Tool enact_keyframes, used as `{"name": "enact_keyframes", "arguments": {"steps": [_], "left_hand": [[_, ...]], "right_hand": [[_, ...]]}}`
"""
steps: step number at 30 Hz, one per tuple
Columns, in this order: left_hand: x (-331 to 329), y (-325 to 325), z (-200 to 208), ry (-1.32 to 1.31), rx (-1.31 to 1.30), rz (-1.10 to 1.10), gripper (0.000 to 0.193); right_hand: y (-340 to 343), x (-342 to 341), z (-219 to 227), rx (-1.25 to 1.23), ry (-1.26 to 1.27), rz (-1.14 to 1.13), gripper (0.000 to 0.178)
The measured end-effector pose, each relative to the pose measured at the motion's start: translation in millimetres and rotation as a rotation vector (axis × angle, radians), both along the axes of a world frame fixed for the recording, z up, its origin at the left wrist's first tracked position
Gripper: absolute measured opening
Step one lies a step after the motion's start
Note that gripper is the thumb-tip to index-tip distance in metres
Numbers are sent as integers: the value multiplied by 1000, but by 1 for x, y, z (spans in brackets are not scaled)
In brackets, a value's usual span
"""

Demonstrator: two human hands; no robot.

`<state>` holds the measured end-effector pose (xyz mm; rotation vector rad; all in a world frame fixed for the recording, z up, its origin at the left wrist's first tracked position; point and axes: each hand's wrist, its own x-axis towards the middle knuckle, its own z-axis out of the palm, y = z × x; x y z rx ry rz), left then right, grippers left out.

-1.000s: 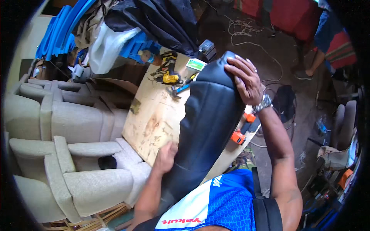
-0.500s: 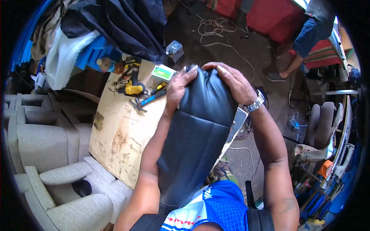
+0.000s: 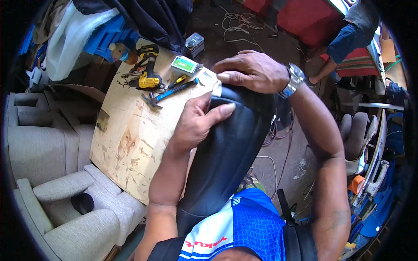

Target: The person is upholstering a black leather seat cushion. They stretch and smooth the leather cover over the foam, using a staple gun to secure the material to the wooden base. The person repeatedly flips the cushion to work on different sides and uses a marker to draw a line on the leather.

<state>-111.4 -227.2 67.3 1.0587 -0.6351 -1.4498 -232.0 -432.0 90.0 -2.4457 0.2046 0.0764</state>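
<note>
A long padded piece in black leather-like upholstery (image 3: 226, 148) leans from my lap out over the worktable. My left hand (image 3: 194, 124) grips its left edge near the far end, the thumb pressed on top. Over the far end bends my right hand (image 3: 254, 73), closed on the cover, with thumb and fingers at the edge. Between the two hands a bit of white material (image 3: 217, 89) shows at the cover's edge. The undersides of the padded piece and most of my fingertips are hidden.
On the wooden worktable (image 3: 117, 143) lie a yellow drill (image 3: 149, 80), a blue-handled hammer (image 3: 174, 90) and a green-and-white box (image 3: 185, 64). Grey sofas (image 3: 39, 148) stand at the left. A coiled cable (image 3: 241, 21) lies on the floor; another person's leg (image 3: 344, 45) is far right.
My right hand has moved from the right side across the far end. My left hand has shifted nearer along the left edge. White material now shows between them.
</note>
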Motion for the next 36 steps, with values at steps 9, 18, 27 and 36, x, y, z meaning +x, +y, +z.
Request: {"name": "enact_keyframes", "arguments": {"steps": [9, 18, 27, 36], "left_hand": [[-11, -7, 18, -196, -77, -104, 29], [-37, -42, -21, 7, -16, 131, 27], [-28, -38, -32, -271, -79, 120, 32], [-28, -37, -35, -405, -42, 141, 37]], "right_hand": [[14, -18, -19, 74, -335, -359, 47], [8, -22, -45, -13, -537, -700, 37], [16, -12, -34, 189, -509, -683, 44], [10, -11, -43, 148, -574, -628, 43]]}}
